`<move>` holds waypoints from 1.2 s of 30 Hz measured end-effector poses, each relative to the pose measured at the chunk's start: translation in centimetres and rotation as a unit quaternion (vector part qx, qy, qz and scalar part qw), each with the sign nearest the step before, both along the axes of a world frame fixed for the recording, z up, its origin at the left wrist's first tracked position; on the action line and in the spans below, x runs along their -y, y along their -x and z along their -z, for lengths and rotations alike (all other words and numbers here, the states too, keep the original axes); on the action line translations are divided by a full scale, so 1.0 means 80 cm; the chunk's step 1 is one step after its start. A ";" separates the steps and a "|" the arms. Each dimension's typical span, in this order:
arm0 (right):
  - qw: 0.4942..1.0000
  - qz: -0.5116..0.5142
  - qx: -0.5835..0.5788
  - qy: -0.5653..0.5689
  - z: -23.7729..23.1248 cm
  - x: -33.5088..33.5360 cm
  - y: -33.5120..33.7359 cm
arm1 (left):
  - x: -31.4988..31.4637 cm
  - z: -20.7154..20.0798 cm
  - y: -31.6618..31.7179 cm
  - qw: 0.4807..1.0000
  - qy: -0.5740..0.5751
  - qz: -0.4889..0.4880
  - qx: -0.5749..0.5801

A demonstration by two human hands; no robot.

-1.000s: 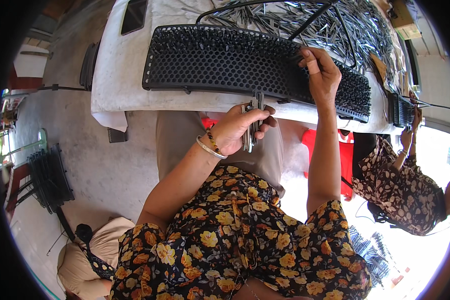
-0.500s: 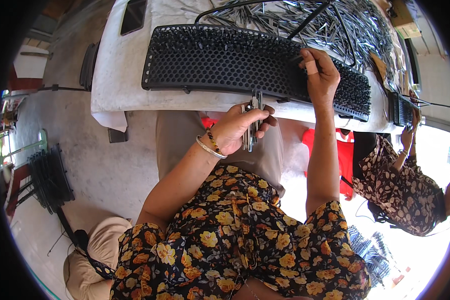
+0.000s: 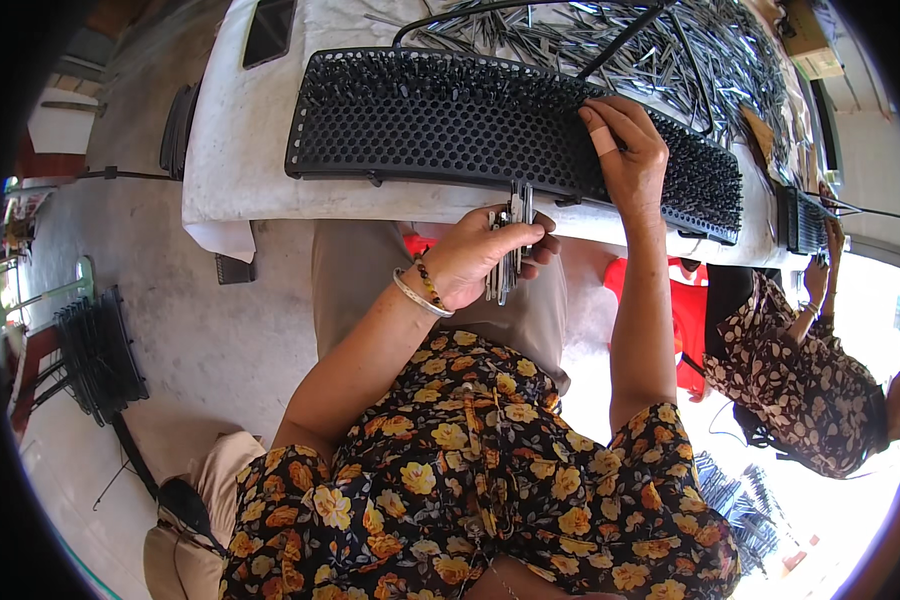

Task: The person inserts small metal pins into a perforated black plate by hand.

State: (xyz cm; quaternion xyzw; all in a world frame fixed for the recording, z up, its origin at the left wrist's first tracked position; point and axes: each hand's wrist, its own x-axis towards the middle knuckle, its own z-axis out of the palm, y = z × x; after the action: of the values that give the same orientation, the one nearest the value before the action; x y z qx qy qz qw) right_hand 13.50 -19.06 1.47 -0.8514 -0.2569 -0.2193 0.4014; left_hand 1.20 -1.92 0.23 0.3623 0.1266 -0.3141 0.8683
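A long black perforated rack point(image 3: 440, 140) lies across the near side of the table. Its far rows and right end are filled with small upright dark pieces; many round holes nearer me are bare. My left hand point(image 3: 460, 258) is closed round a bundle of thin metal strips point(image 3: 504, 285), held just before the rack's near edge. Over the rack, right of its middle, my right hand point(image 3: 632, 168) has its fingertips pinched together at the holes. Whatever sits between those fingertips is hidden. A pale bandage point(image 3: 602, 140) wraps one of its fingers.
Loose metal strips point(image 3: 710, 70) lie heaped behind the rack, with a black bar frame point(image 3: 620, 42) over them. A dark flat phone-like slab point(image 3: 269, 32) rests at the table's far left. On the right, another person point(image 3: 810, 370) works at a smaller black rack point(image 3: 802, 222).
My right hand has moved slightly left and its fingertips have come down to the rack's holes. The strips in my left hand have fanned out a little.
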 end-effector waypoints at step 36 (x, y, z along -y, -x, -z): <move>0.859 -0.070 -0.461 -0.210 -0.014 0.006 0.066 | 0.013 -0.007 -0.007 0.994 -0.083 -0.051 0.049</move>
State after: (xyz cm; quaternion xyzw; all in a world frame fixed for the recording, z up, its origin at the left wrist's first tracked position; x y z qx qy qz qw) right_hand 8.20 -19.57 2.56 -0.7305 -0.0495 0.1782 0.6574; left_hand 1.76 -2.96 0.81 0.4413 0.1279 -0.2395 0.8553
